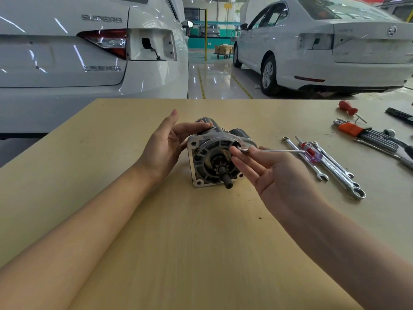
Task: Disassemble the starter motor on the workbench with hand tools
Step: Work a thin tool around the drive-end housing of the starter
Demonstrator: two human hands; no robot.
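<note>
The starter motor [212,163] lies on the wooden workbench [178,238], its pinion gear and shaft pointing toward me. My left hand [165,146] cups the motor's left side, with the fingers laid over the top of the housing and the thumb raised. My right hand [274,175] is palm-up at the motor's right. Its thumb and fingers pinch a slim silver wrench [279,150]. The wrench's head sits at the upper right edge of the motor's front flange.
On the bench to the right lie a red-and-clear screwdriver [311,153], two combination wrenches [344,175], an orange-holdered hex key set [357,130], a red-handled screwdriver [347,107] and a black tool [400,115]. Two white cars stand beyond the bench's far edge.
</note>
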